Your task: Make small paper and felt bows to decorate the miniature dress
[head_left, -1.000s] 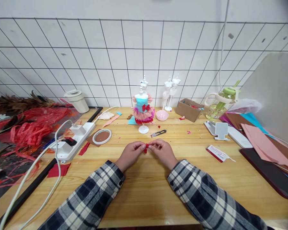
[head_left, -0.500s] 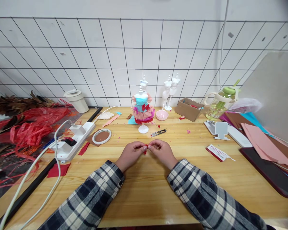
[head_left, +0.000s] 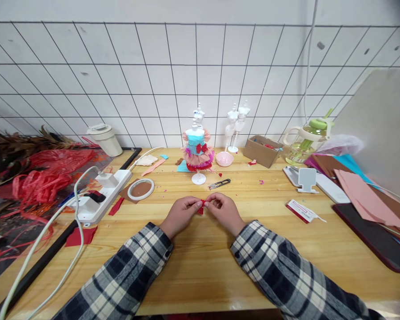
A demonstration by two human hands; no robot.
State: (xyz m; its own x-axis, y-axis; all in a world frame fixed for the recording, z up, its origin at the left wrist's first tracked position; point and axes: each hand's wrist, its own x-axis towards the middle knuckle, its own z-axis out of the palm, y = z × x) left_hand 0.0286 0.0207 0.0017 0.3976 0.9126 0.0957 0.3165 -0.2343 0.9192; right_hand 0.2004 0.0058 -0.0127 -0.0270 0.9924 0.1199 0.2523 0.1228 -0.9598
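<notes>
My left hand point(head_left: 182, 214) and my right hand point(head_left: 224, 212) meet over the middle of the wooden table point(head_left: 200, 266). Both pinch a small red scrap point(head_left: 202, 206) between their fingertips. Just beyond them lie small thread snips point(head_left: 219, 183). Farther back stands a little mannequin in a blue, pink and red dress point(head_left: 196, 151) on a white stand. Plaid sleeves cover both of my forearms.
A white power strip point(head_left: 102, 195) with cables lies at the left, by a round lid point(head_left: 141, 189) and red scraps. Red plastic and feathers point(head_left: 36, 173) heap at far left. A pink bowl point(head_left: 224, 158), cardboard box point(head_left: 262, 151), jug point(head_left: 306, 144), and coloured sheets point(head_left: 366, 195) fill the right.
My hands have stayed together on the red scrap, with only slight finger movement. The view has shifted a little.
</notes>
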